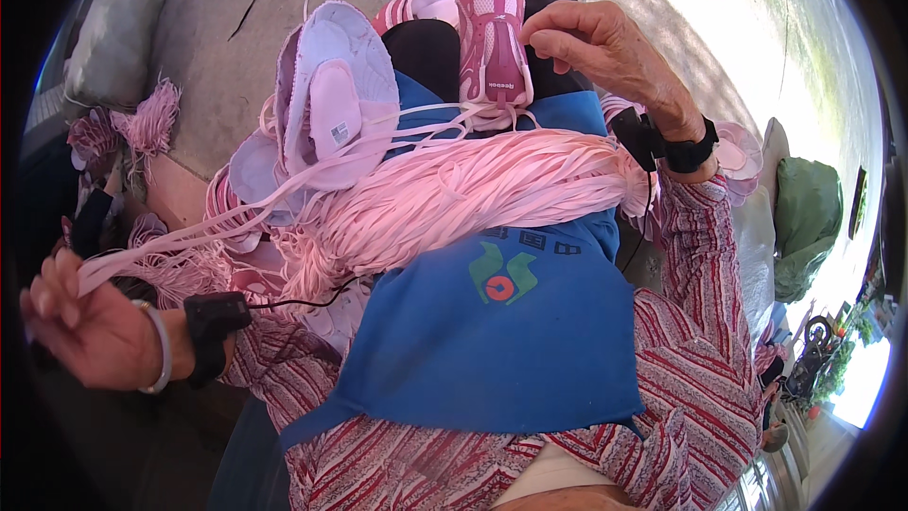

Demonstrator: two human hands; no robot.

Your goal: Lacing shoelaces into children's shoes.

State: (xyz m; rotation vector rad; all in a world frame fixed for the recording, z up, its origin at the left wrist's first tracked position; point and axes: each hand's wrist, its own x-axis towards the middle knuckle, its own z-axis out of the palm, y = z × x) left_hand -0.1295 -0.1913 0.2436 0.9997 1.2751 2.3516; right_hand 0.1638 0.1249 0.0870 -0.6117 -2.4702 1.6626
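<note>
Left of the blue apron [501, 360], draw evenly the laces [104, 267] held in the left hand [102, 339], avoiding snags on the lace bundle [473, 180] across it; beyond the apron, steady the pink shoe [492, 43] beside the right hand [605, 47], curled narrow, grip unclear.

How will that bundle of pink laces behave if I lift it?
The bundle of pink laces would likely sag, since its thin strands curve loosely over the blue apron. It might tangle, as many of them crowd together and overlap.
</note>
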